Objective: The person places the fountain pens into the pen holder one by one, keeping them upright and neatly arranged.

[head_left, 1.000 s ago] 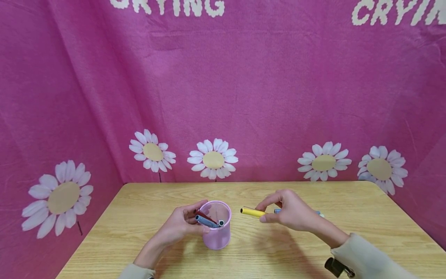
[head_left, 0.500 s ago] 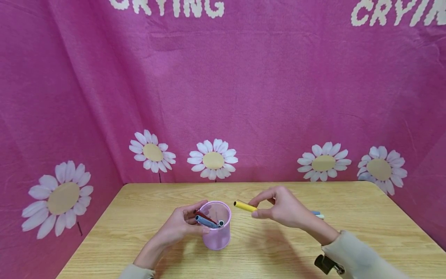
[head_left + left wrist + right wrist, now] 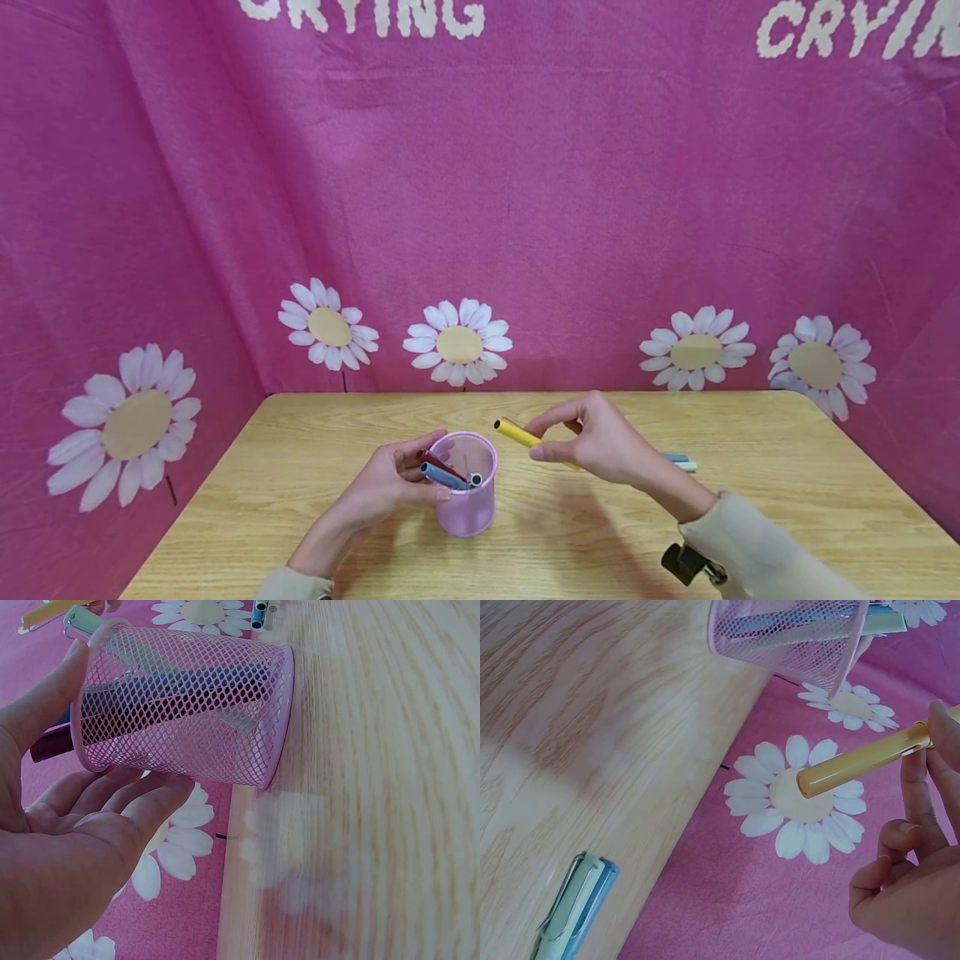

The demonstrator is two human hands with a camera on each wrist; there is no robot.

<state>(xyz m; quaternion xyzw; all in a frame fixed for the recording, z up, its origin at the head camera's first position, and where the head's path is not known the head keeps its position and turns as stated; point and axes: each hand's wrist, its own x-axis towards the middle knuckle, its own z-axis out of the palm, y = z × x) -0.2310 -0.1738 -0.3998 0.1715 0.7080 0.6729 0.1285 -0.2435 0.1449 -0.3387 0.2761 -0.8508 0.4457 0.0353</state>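
A pink mesh pen cup (image 3: pixel 468 508) stands on the wooden table (image 3: pixel 570 542), with a red pen (image 3: pixel 431 460) and a blue-grey pen (image 3: pixel 444 477) leaning out of it. My left hand (image 3: pixel 401 485) grips the cup's left side, thumb on the rim (image 3: pixel 79 660) and fingers against the mesh (image 3: pixel 187 712). My right hand (image 3: pixel 546 442) pinches a yellow pen (image 3: pixel 513 432) in the air just right of and above the cup's mouth, its free end tilted up toward the cup. In the right wrist view the yellow pen (image 3: pixel 862 760) sticks out past the fingers (image 3: pixel 915 787).
A blue pen (image 3: pixel 677 457) and a pale green pen (image 3: pixel 686 467) lie side by side on the table behind my right wrist, seen close up as two pens (image 3: pixel 574 907). A pink cloth with daisies (image 3: pixel 459 342) walls in the back and sides.
My right hand has carried the yellow pen left and upward, from beside the loose pens to near the cup's mouth. The left hand and the cup have stayed put.
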